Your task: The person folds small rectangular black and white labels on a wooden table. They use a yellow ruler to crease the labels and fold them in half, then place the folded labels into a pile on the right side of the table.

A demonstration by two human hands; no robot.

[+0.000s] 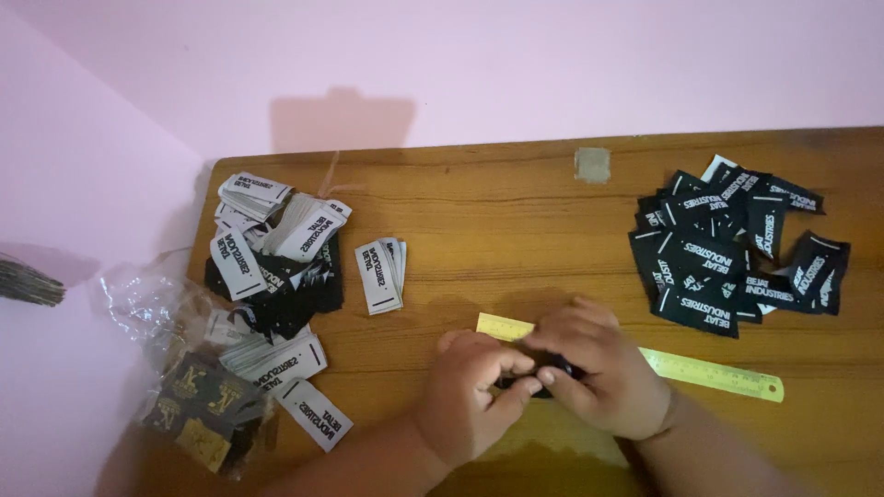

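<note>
My left hand (470, 396) and my right hand (599, 368) meet near the front of a wooden table (516, 212). Both pinch a small black cloth label (539, 375), mostly hidden by my fingers. The label lies on top of a yellow-green ruler (718, 373) that runs to the right under my right hand.
A heap of black labels (732, 248) lies at the right. Bundles of grey-white and black labels (276, 248) lie at the left, with a small stack (382, 274) beside them. A clear plastic bag (184, 387) of black-and-gold tags hangs off the left edge. A tape patch (592, 165) sits at the back.
</note>
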